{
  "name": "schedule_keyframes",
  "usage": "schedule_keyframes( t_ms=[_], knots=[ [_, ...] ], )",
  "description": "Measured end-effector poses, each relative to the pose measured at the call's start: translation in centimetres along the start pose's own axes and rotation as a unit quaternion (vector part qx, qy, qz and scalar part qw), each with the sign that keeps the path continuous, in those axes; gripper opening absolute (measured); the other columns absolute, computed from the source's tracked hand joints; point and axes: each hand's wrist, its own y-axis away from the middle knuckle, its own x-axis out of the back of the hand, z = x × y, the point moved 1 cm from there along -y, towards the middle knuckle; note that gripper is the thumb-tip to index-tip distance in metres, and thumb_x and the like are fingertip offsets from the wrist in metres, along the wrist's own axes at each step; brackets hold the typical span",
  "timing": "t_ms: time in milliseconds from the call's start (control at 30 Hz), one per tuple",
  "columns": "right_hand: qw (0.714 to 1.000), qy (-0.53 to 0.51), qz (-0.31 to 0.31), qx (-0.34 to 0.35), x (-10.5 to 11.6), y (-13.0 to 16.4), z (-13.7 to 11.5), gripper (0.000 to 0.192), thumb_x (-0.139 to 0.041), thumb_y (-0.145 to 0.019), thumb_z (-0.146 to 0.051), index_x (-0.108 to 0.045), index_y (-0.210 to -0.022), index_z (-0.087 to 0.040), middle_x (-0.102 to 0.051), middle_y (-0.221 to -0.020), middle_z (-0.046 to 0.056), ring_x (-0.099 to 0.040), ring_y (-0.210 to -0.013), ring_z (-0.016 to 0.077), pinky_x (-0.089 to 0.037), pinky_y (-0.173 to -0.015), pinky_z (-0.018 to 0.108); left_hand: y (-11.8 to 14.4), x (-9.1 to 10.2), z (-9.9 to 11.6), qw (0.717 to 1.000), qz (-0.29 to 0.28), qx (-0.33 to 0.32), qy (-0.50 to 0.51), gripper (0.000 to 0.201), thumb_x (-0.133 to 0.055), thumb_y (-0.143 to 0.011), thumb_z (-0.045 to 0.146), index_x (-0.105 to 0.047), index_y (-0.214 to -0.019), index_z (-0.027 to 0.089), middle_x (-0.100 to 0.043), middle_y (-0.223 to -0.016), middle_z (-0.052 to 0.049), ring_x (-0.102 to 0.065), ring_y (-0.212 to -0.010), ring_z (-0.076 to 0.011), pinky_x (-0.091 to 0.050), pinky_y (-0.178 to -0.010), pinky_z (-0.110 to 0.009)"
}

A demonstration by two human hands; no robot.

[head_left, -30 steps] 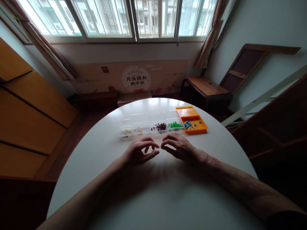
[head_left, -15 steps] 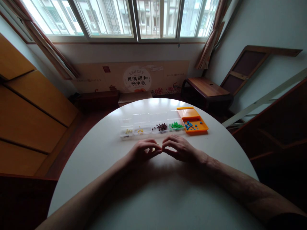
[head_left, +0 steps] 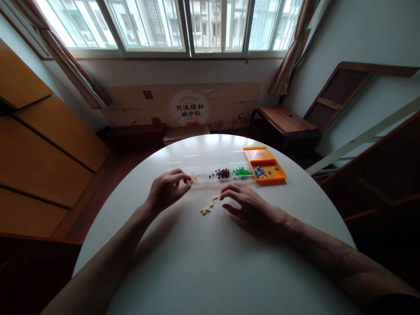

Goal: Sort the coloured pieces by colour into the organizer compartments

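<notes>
My left hand (head_left: 169,188) hovers at the front of a clear plastic box (head_left: 201,178) holding small yellow pieces (head_left: 194,178). Its thumb and forefinger are drawn together in a pinch; anything between them is too small to make out. The hand covers the box at the left end of the row. My right hand (head_left: 244,202) rests low over the table with thumb and fingers apart and nothing in them. Just left of its fingertips lie several small pale-yellow pieces (head_left: 206,211) in a loose line on the white round table (head_left: 210,271).
Beyond the hands, clear lidded compartments hold dark brown pieces (head_left: 223,173) and green pieces (head_left: 242,172). An orange box (head_left: 278,176) with its lid open contains blue pieces (head_left: 259,171). A wooden stool (head_left: 285,120) stands past the table's far right edge.
My left hand has moved left and away from me, from the right hand's fingertips to the yellow pieces. The right hand stays nearly in place, its fingers now parted. The pale-yellow pieces are uncovered.
</notes>
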Motion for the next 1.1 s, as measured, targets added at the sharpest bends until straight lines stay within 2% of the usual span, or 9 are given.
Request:
schedule_keyframes(
  t_ms=[100,233,367,600,700,800,933,1100],
  knots=[
    [1.000,0.022,-0.014,-0.013,-0.2,0.1,0.2,0.032,-0.071,-0.106,-0.027,-0.066,-0.137,-0.023,-0.073,-0.132,0.014,-0.068,-0.123,0.0301,-0.062,-0.103,0.050,-0.1,1.5,-2.2,0.994,0.005,0.046,-0.100,0.020,-0.071,-0.099,0.038,-0.083,-0.089,0.025,-0.079,-0.093,-0.001,-0.061,-0.065,-0.0135,-0.043,-0.064,-0.028],
    [0.998,0.045,-0.040,-0.027,-0.3,0.0,0.1,0.050,-0.071,-0.105,-0.024,-0.060,-0.154,-0.026,-0.069,-0.144,0.015,-0.065,-0.133,0.0315,-0.061,-0.109,0.053,0.1,2.6,-3.4,0.988,-0.001,0.075,-0.134,0.018,-0.071,-0.095,0.038,-0.082,-0.087,0.026,-0.079,-0.094,0.000,-0.060,-0.065,-0.0143,-0.038,-0.063,-0.028],
    [0.997,0.054,-0.049,-0.030,-0.3,-0.2,-0.3,0.043,-0.069,-0.106,-0.023,-0.066,-0.149,-0.026,-0.069,-0.146,0.013,-0.065,-0.132,0.0313,-0.060,-0.110,0.052,0.2,3.1,-3.9,0.987,-0.006,0.082,-0.140,0.020,-0.071,-0.094,0.039,-0.083,-0.086,0.026,-0.079,-0.094,0.000,-0.059,-0.064,-0.0147,-0.036,-0.062,-0.029],
    [0.996,0.069,-0.046,-0.041,-0.3,-0.3,-0.4,0.026,-0.068,-0.108,-0.022,-0.074,-0.133,-0.027,-0.073,-0.138,0.011,-0.068,-0.118,0.0284,-0.060,-0.104,0.048,0.3,3.3,-3.9,0.982,-0.013,0.095,-0.164,0.022,-0.068,-0.095,0.041,-0.085,-0.090,0.027,-0.081,-0.098,0.001,-0.063,-0.067,-0.0148,-0.038,-0.063,-0.029],
    [0.997,0.056,-0.033,-0.048,-0.2,-0.3,-0.3,0.010,-0.067,-0.109,-0.023,-0.075,-0.115,-0.026,-0.074,-0.131,0.010,-0.068,-0.116,0.0273,-0.060,-0.102,0.046,0.2,2.3,-2.8,0.987,0.002,0.062,-0.147,0.022,-0.068,-0.097,0.038,-0.084,-0.091,0.026,-0.080,-0.095,0.001,-0.061,-0.065,-0.0142,-0.042,-0.067,-0.030],
    [0.998,0.033,-0.025,-0.050,-0.1,-0.3,-0.2,0.007,-0.066,-0.110,-0.023,-0.071,-0.106,-0.024,-0.075,-0.126,0.009,-0.068,-0.114,0.0263,-0.059,-0.103,0.045,0.3,0.5,-1.2,0.993,0.009,-0.014,-0.115,0.025,-0.067,-0.102,0.037,-0.083,-0.089,0.025,-0.079,-0.090,0.001,-0.058,-0.062,-0.0131,-0.046,-0.073,-0.031],
    [0.999,0.023,-0.021,-0.041,0.0,-0.2,0.2,0.006,-0.064,-0.111,-0.023,-0.069,-0.107,-0.023,-0.075,-0.122,0.010,-0.068,-0.111,0.0261,-0.059,-0.100,0.043,0.9,-2.2,1.3,0.993,-0.010,-0.111,-0.040,0.021,-0.068,-0.103,0.031,-0.082,-0.089,0.024,-0.079,-0.087,0.000,-0.061,-0.065,-0.0134,-0.048,-0.075,-0.030],
    [0.999,0.026,0.018,-0.037,-0.1,0.0,0.7,0.011,-0.058,-0.115,-0.023,-0.066,-0.109,-0.022,-0.076,-0.110,0.010,-0.067,-0.102,0.0246,-0.057,-0.091,0.039,1.6,-4.7,3.8,0.987,-0.056,-0.144,0.048,0.014,-0.074,-0.102,0.032,-0.083,-0.095,0.025,-0.079,-0.087,-0.002,-0.066,-0.070,-0.0152,-0.051,-0.072,-0.029]
  ],
)
